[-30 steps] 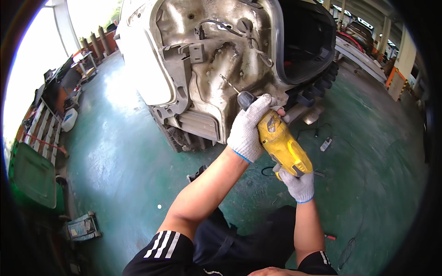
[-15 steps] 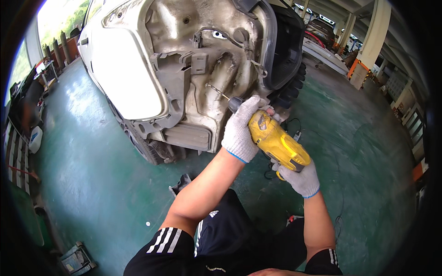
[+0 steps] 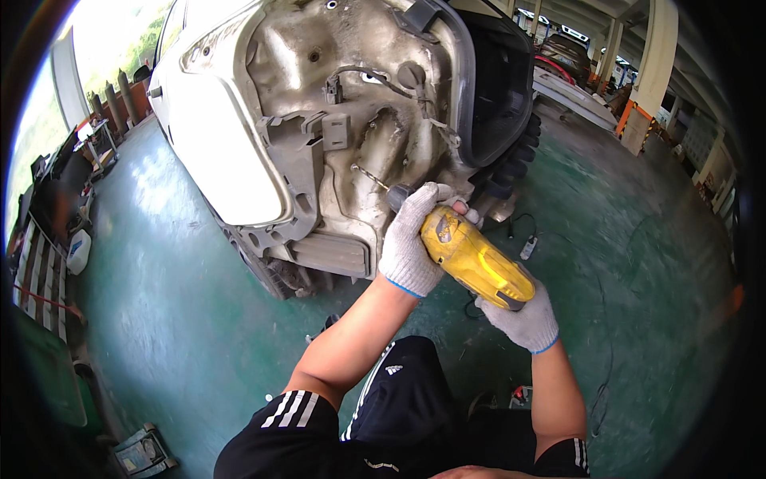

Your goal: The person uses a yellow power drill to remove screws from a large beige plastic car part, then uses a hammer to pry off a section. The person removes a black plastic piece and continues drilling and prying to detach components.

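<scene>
Car: the white car (image 3: 215, 136), its rear corner stripped to bare metal, is standing ahead of the person and is serving as the landmark.
Drill: the yellow, long-bodied power drill (image 3: 476, 257) is occupying the space between car and person, its nose pointing up and left toward the car's dull, bare metal rear panel (image 3: 379, 140).
Left hand: gloved in white knit with a blue edge, the left hand (image 3: 415, 243) is clasping the drill's front end, probably steadying the aim.
Right hand: likewise gloved, the right hand (image 3: 523, 315) is wrapping the drill's rear, probably supporting weight and backing the thrust; its trigger finger is hidden.
Bit: the slim metal twist bit (image 3: 371, 177) is projecting toward the car's panel; tip contact cannot be told.
Bracket: the grey moulded plastic bracket (image 3: 302, 188) is lining the car's panel left of the bit, presumably as a trim mount.
Cable: the dark cable (image 3: 379, 80) is running across the car's panel above the bit, leaving the bit's line uncrossed.
</scene>
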The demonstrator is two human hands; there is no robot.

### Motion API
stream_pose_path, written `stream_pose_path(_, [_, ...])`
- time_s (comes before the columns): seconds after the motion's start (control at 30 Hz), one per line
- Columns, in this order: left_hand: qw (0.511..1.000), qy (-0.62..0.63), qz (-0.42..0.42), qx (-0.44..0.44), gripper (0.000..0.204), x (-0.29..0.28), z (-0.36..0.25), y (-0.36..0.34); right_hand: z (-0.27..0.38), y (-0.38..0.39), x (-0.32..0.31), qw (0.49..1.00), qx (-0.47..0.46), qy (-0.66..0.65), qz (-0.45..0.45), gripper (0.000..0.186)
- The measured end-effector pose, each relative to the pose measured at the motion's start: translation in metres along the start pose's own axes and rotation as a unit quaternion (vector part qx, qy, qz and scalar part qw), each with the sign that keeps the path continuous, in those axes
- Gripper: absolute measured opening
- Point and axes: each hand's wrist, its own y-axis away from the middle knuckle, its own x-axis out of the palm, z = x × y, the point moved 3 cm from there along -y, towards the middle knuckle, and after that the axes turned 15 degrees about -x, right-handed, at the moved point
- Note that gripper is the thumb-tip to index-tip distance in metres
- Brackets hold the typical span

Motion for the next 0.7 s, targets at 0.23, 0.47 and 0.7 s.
stream_pose_path(0.23, [0.999,0.005,0.042,0.024,0.026,-0.013,0.007,-0.012,-0.017,-0.007,-0.009,0.997,0.006,0.063,0.042,0.04])
stream_pose_path(0.47, [0.98,-0.117,-0.086,0.136,0.031,-0.025,-0.027,0.001,-0.059,0.005,0.005,0.999,0.013,0.029,0.028,0.044])
stream_pose_path(0.7, [0.979,-0.185,-0.034,0.079,0.026,-0.037,-0.05,0.009,-0.079,0.004,0.012,0.995,-0.072,0.071,0.02,0.044])
